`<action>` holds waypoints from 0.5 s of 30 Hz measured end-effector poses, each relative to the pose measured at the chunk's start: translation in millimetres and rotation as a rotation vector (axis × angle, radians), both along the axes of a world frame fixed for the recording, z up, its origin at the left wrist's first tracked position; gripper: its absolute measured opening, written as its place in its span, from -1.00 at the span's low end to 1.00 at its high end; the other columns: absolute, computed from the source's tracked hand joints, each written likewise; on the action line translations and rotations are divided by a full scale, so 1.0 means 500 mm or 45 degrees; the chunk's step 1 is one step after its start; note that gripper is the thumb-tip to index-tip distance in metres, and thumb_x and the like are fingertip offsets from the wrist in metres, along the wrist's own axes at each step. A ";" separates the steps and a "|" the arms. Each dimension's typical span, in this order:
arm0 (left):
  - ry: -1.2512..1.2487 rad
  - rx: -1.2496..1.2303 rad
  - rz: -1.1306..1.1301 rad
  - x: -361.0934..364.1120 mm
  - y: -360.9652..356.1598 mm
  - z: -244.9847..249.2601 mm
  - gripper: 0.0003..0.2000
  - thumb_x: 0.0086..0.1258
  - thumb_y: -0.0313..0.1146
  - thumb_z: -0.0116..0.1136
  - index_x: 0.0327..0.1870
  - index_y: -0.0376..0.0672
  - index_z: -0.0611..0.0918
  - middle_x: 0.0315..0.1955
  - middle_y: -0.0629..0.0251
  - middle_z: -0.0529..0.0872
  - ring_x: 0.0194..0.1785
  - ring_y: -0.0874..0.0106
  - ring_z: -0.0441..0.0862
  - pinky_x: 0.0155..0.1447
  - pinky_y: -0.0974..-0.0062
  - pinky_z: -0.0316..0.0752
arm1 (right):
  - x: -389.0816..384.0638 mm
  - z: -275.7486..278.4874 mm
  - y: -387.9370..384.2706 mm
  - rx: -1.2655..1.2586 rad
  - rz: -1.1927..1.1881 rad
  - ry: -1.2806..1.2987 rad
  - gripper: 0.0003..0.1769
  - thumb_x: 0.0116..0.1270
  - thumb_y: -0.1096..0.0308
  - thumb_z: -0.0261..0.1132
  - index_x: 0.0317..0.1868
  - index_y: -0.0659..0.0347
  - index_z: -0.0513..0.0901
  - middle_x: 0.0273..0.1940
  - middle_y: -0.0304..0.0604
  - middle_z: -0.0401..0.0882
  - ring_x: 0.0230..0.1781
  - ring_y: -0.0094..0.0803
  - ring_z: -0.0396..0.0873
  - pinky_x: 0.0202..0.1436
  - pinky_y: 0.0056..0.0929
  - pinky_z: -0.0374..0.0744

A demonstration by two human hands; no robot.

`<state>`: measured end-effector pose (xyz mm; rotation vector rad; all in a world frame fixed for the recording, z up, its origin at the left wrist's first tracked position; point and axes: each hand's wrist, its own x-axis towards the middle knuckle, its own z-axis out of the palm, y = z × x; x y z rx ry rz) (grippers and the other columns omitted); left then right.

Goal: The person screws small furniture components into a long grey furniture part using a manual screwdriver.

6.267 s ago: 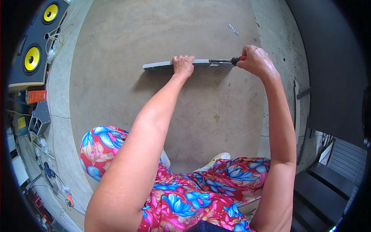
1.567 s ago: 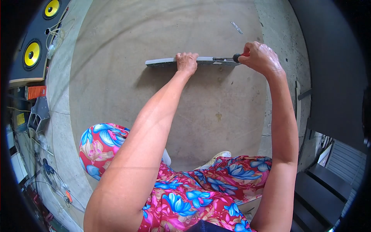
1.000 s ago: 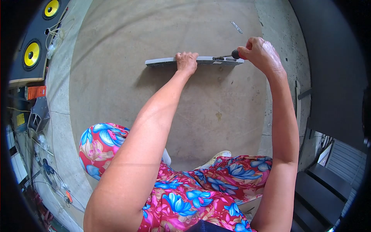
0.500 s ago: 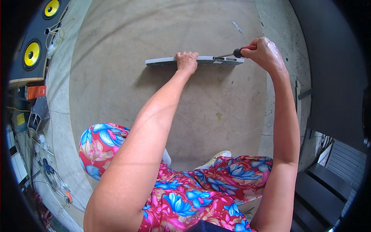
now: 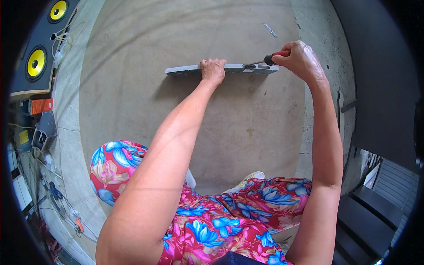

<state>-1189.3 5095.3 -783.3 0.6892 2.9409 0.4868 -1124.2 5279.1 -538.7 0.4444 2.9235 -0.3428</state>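
A long, thin panel (image 5: 183,70) with a pale top edge and a dark side stands on edge on the floor. My left hand (image 5: 213,71) is closed over its top edge, near the middle. In my right hand (image 5: 301,61) is a screwdriver (image 5: 268,59) with a red and black handle, its shaft pointing left. The screwdriver's tip reaches a dark slot (image 5: 250,66) in the panel's top edge, right of my left hand. Whether a screw sits in that slot is too small to tell.
A small clear strip (image 5: 269,29) lies on the concrete floor (image 5: 198,123) beyond the panel. At the left stand a speaker box (image 5: 22,57) with yellow cones, an orange box (image 5: 41,105) and loose cables (image 5: 66,212). Dark boards (image 5: 375,207) lie at the right.
My right hand and the screwdriver handle have shifted slightly left and up, so the shaft slopes a little more steeply. My left hand and the panel are nearly still.
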 end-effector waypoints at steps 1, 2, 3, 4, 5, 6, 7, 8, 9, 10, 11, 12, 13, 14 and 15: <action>0.007 0.012 0.000 0.001 -0.001 -0.002 -0.79 0.22 -0.38 0.15 -0.14 0.09 0.70 -0.21 0.28 0.71 0.01 0.25 0.60 0.12 0.18 0.33 | 0.002 0.001 -0.004 0.023 0.013 0.027 -0.68 0.09 0.12 0.40 -0.29 0.20 0.77 -0.47 -0.14 0.70 -0.49 -0.45 0.63 -0.39 -0.49 0.55; 0.013 0.023 0.000 0.001 -0.001 -0.005 -0.79 0.22 -0.38 0.15 -0.15 0.09 0.70 -0.21 0.28 0.71 0.01 0.25 0.61 0.12 0.18 0.33 | 0.005 0.003 -0.008 0.047 0.025 0.055 -0.68 0.07 0.10 0.39 -0.29 0.17 0.78 -0.48 -0.14 0.70 -0.47 -0.43 0.64 -0.33 -0.45 0.57; 0.019 0.032 0.002 0.001 -0.001 -0.006 -0.79 0.22 -0.38 0.15 -0.15 0.09 0.70 -0.21 0.28 0.71 0.01 0.25 0.61 0.12 0.18 0.33 | 0.006 0.006 -0.012 0.070 0.037 0.082 -0.68 0.06 0.09 0.39 -0.30 0.14 0.79 -0.48 -0.14 0.70 -0.44 -0.42 0.65 -0.27 -0.42 0.60; 0.024 0.040 0.003 0.000 -0.001 -0.008 -0.79 0.22 -0.38 0.15 -0.15 0.08 0.70 -0.21 0.28 0.71 0.01 0.24 0.61 0.11 0.17 0.33 | 0.007 0.008 -0.014 0.044 0.028 0.078 -0.69 0.06 0.08 0.39 -0.30 0.13 0.78 -0.47 -0.15 0.70 -0.43 -0.42 0.66 -0.27 -0.42 0.60; 0.030 0.049 0.003 0.000 -0.001 -0.010 -0.80 0.22 -0.38 0.15 -0.15 0.08 0.70 -0.21 0.28 0.71 0.01 0.24 0.61 0.11 0.17 0.33 | 0.007 0.010 -0.016 0.018 0.019 0.074 -0.69 0.07 0.08 0.39 -0.30 0.13 0.78 -0.46 -0.15 0.71 -0.42 -0.42 0.66 -0.27 -0.42 0.60; 0.027 0.041 0.000 0.001 -0.001 -0.007 -0.79 0.22 -0.38 0.14 -0.15 0.08 0.70 -0.21 0.27 0.71 0.01 0.24 0.61 0.12 0.17 0.33 | 0.008 0.014 -0.018 -0.008 0.010 0.071 -0.69 0.08 0.07 0.39 -0.30 0.12 0.78 -0.46 -0.16 0.71 -0.40 -0.42 0.67 -0.27 -0.42 0.60; 0.023 0.032 -0.004 0.001 -0.001 -0.005 -0.79 0.22 -0.39 0.14 -0.15 0.08 0.70 -0.20 0.27 0.71 0.01 0.24 0.61 0.12 0.17 0.33 | 0.007 0.016 -0.023 -0.010 -0.025 0.039 -0.70 0.10 0.08 0.38 -0.30 0.11 0.78 -0.45 -0.16 0.72 -0.40 -0.42 0.67 -0.27 -0.40 0.60; 0.020 0.023 -0.008 0.002 -0.001 -0.002 -0.79 0.22 -0.39 0.13 -0.15 0.08 0.70 -0.20 0.27 0.71 0.01 0.24 0.61 0.12 0.17 0.33 | 0.006 0.020 -0.028 -0.012 -0.059 0.009 -0.72 0.12 0.09 0.37 -0.30 0.10 0.77 -0.45 -0.17 0.72 -0.39 -0.41 0.67 -0.27 -0.39 0.60; 0.016 0.022 -0.005 0.001 -0.001 -0.003 -0.79 0.22 -0.40 0.12 -0.15 0.08 0.70 -0.20 0.27 0.71 0.01 0.24 0.61 0.12 0.17 0.33 | 0.005 0.022 -0.032 -0.014 -0.093 -0.023 -0.73 0.14 0.10 0.35 -0.30 0.10 0.76 -0.45 -0.17 0.72 -0.39 -0.40 0.68 -0.26 -0.38 0.60; 0.012 0.020 -0.003 0.000 0.000 -0.003 -0.79 0.22 -0.40 0.12 -0.15 0.08 0.70 -0.20 0.27 0.71 0.01 0.24 0.60 0.12 0.17 0.33 | 0.003 0.017 -0.029 -0.024 -0.099 -0.006 -0.73 0.15 0.11 0.34 -0.30 0.10 0.75 -0.43 -0.16 0.72 -0.37 -0.38 0.68 -0.24 -0.37 0.60; 0.009 0.018 0.001 -0.001 0.000 -0.004 -0.78 0.22 -0.41 0.11 -0.15 0.08 0.70 -0.20 0.26 0.71 0.02 0.23 0.60 0.12 0.17 0.33 | 0.000 0.009 -0.023 -0.035 -0.104 0.012 -0.74 0.15 0.12 0.32 -0.29 0.11 0.74 -0.42 -0.15 0.72 -0.36 -0.36 0.68 -0.23 -0.36 0.60; 0.010 0.023 0.002 0.000 -0.001 -0.003 -0.78 0.22 -0.41 0.10 -0.15 0.08 0.70 -0.20 0.26 0.71 0.02 0.23 0.60 0.12 0.17 0.33 | -0.001 0.008 -0.022 -0.045 -0.110 0.029 -0.74 0.16 0.13 0.31 -0.28 0.12 0.73 -0.40 -0.14 0.72 -0.34 -0.34 0.68 -0.21 -0.35 0.60; 0.011 0.028 0.002 0.001 -0.001 -0.003 -0.78 0.22 -0.41 0.10 -0.16 0.08 0.70 -0.19 0.26 0.71 0.02 0.24 0.60 0.12 0.17 0.33 | 0.000 0.009 -0.019 -0.026 -0.065 0.048 -0.75 0.16 0.16 0.31 -0.27 0.13 0.71 -0.37 -0.12 0.72 -0.31 -0.31 0.68 -0.18 -0.34 0.59; 0.013 0.033 0.002 0.002 -0.001 -0.002 -0.78 0.22 -0.42 0.09 -0.16 0.07 0.70 -0.19 0.26 0.71 0.02 0.24 0.60 0.12 0.17 0.33 | 0.002 0.012 -0.017 -0.005 -0.020 0.068 -0.75 0.15 0.19 0.31 -0.25 0.15 0.70 -0.34 -0.10 0.71 -0.28 -0.29 0.68 -0.15 -0.34 0.59; 0.006 0.026 0.003 0.002 0.000 -0.001 -0.78 0.22 -0.42 0.09 -0.16 0.07 0.70 -0.19 0.26 0.71 0.02 0.24 0.60 0.12 0.17 0.33 | 0.004 0.014 -0.016 0.015 0.024 0.088 -0.76 0.14 0.22 0.31 -0.24 0.17 0.68 -0.32 -0.09 0.71 -0.26 -0.27 0.67 -0.13 -0.33 0.59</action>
